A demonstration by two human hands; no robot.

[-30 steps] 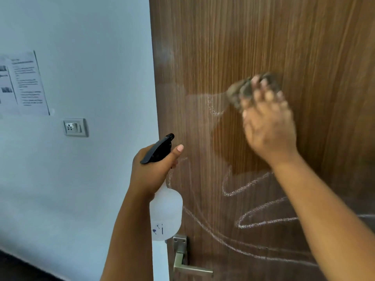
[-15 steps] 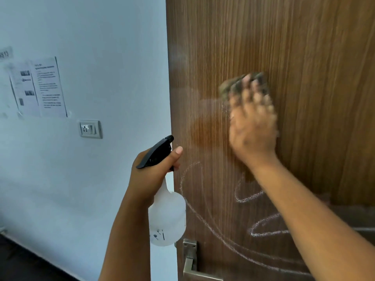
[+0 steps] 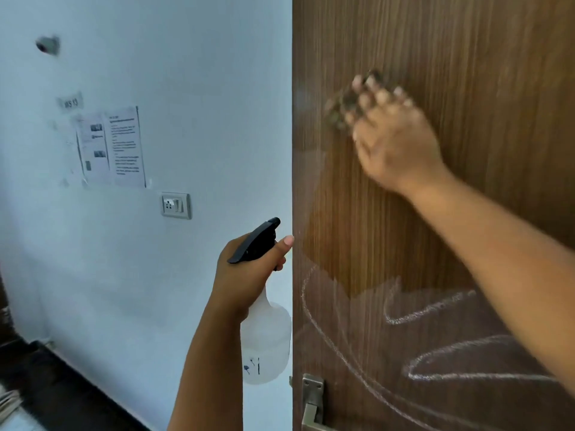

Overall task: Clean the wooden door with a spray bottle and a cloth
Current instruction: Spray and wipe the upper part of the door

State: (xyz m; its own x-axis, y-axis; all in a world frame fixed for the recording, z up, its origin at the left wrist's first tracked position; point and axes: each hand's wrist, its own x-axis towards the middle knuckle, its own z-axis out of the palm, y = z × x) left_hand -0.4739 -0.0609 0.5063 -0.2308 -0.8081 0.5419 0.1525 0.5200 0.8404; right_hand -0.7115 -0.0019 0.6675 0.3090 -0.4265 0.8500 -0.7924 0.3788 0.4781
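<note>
The wooden door (image 3: 482, 73) fills the right half of the view, with white chalk loops (image 3: 435, 353) drawn across its lower part and a damp wiped patch above them. My right hand (image 3: 395, 144) presses a dark grey-brown cloth (image 3: 342, 104) against the door near its left edge; hand and cloth are blurred. My left hand (image 3: 249, 272) grips the neck of a translucent white spray bottle (image 3: 266, 343) with a black trigger head (image 3: 255, 241), held upright just left of the door's edge.
A pale blue wall (image 3: 186, 88) lies to the left with a taped paper notice (image 3: 112, 147) and a switch socket (image 3: 175, 205). A metal door handle (image 3: 312, 405) sits at the door's bottom left. Dark floor (image 3: 62, 399) shows at the lower left.
My right hand has swept the cloth leftward across the door toward its edge, and a chalk stroke there is wiped away. The view has shifted left. The bottle hand keeps its grip.
</note>
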